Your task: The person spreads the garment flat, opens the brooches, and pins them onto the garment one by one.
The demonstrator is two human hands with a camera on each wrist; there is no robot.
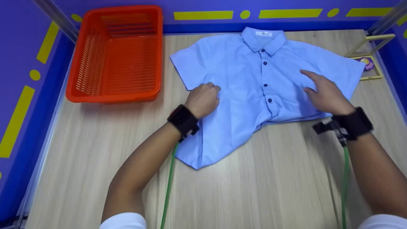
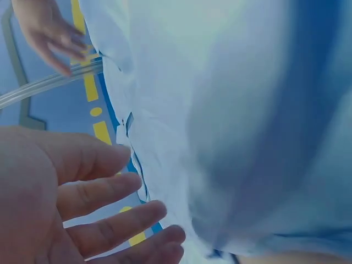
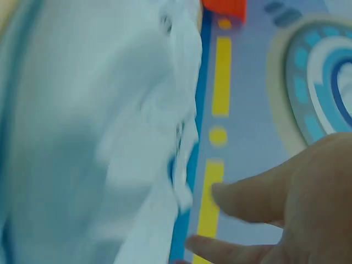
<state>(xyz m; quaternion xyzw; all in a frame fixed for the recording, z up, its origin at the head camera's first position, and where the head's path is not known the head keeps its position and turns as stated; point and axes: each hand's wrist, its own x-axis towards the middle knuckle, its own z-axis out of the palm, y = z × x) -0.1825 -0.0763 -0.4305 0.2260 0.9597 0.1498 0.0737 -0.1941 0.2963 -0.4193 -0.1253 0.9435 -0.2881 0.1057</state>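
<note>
A light-blue short-sleeved shirt point(image 1: 235, 79) lies on the table with its collar at the far side and dark buttons down the front. Its lower left part reaches toward me, while the lower right edge runs much higher and looks folded under. My left hand point(image 1: 203, 100) is over the shirt's left side, below the sleeve; in the left wrist view its fingers point(image 2: 110, 225) are loosely extended and grip nothing. Over the shirt's right side is my right hand point(image 1: 327, 93), thumb and index finger spread apart, holding nothing. Whether either hand touches the cloth I cannot tell.
An orange plastic basket point(image 1: 127, 66) stands at the back left with nothing inside. A small wooden frame point(image 1: 376, 77) with a purple round piece point(image 1: 368, 63) is at the far right, partly behind the sleeve. Blue panels point(image 1: 203, 27) wall the table's back and sides. Green cables point(image 1: 168, 190) trail from both wrists.
</note>
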